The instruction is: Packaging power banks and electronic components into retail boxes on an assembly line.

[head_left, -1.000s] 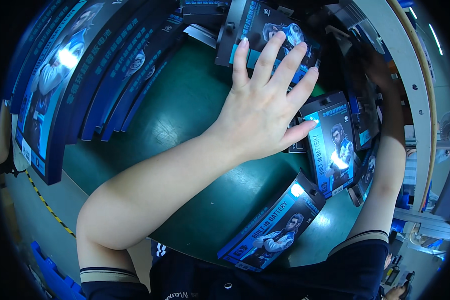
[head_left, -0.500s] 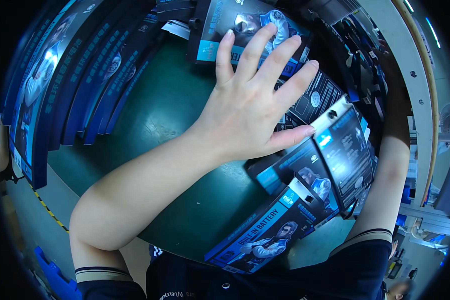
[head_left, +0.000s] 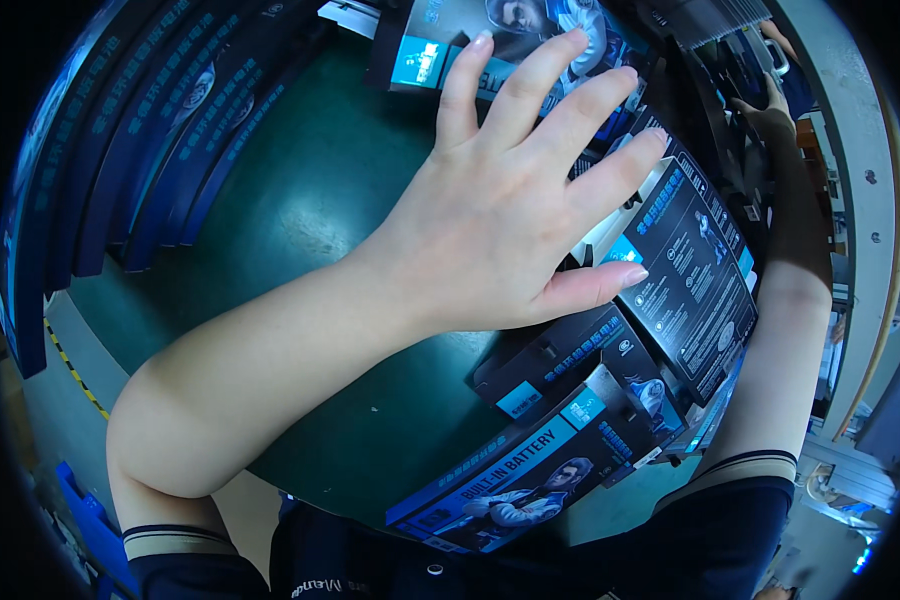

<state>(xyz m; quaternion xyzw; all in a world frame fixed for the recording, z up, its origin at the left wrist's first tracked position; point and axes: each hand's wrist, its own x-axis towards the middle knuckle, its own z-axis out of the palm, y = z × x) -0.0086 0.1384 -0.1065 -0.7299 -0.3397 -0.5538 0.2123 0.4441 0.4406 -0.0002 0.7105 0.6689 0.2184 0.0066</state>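
Observation:
My left hand (head_left: 500, 215) is open, its fingers spread wide and palm down. Its fingertips lie over a dark blue retail box (head_left: 422, 62) with a printed figure, at the top of the table. Beside its thumb is a black box (head_left: 685, 285), back panel up, leaning on other boxes; whether thumb and box touch I cannot tell. My right arm stretches up along the right side. At its end, my right hand (head_left: 770, 112) is in shadow beside dark boxes, fingers apart, with nothing visibly held. Another printed box (head_left: 520, 485) lies near my body, overlapping a similar box (head_left: 550, 375).
Several dark blue boxes (head_left: 130, 150) stand on edge in a row at the left of the green tabletop (head_left: 310, 215). A pale frame post (head_left: 860, 200) rises at the far right. Part of another person's hand (head_left: 776, 38) seems to show beyond my right hand.
The black box by my left thumb has shifted up and no longer looks blurred. My right hand has come into clearer sight at upper right. My left hand stays spread; the whole view has shifted slightly.

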